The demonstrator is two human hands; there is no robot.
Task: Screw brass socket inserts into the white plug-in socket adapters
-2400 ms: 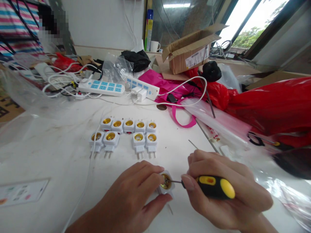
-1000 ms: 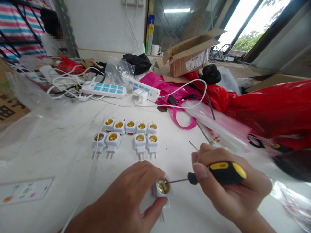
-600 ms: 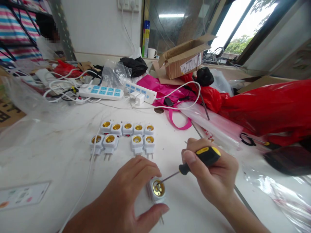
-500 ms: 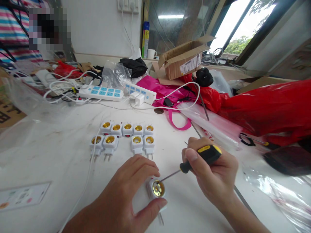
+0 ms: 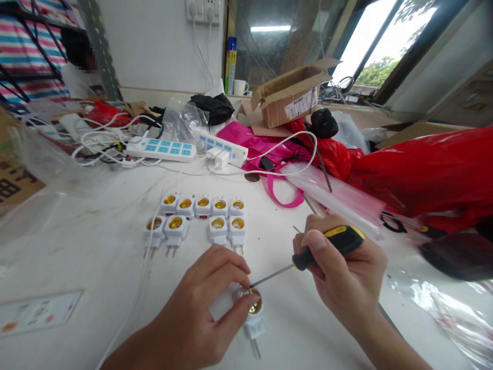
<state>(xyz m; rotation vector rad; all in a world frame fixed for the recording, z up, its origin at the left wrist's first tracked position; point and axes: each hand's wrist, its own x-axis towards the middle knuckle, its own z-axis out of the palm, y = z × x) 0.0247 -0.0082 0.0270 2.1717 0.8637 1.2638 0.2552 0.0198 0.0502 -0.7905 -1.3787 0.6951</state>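
Note:
A white plug-in bulb socket (image 5: 255, 326) with a brass-coloured threaded inside lies on the table in front of me, its prongs toward me. My left hand (image 5: 210, 303) is over its far rim, thumb and index finger pinched near the screwdriver's tip; whatever they grip is too small to make out. My right hand (image 5: 346, 267) is closed round the black and yellow handle of a screwdriver (image 5: 337, 245). The thin shaft slants down left, its tip by my left fingertips at the socket. More bulb sockets (image 5: 203, 205) stand in two rows beyond.
Two power strips (image 5: 160, 149) with tangled white cables lie at the back. A white cable runs down the table's left side, near a printed card (image 5: 38, 313). An open cardboard box (image 5: 292, 92), a pink bag (image 5: 250, 136) and red plastic (image 5: 431, 164) fill the far right.
My left thumb has moved up from the socket's side onto its brass opening, closing toward the index finger. My right hand and the screwdriver have shifted slightly right, the tip nearer the far rim.

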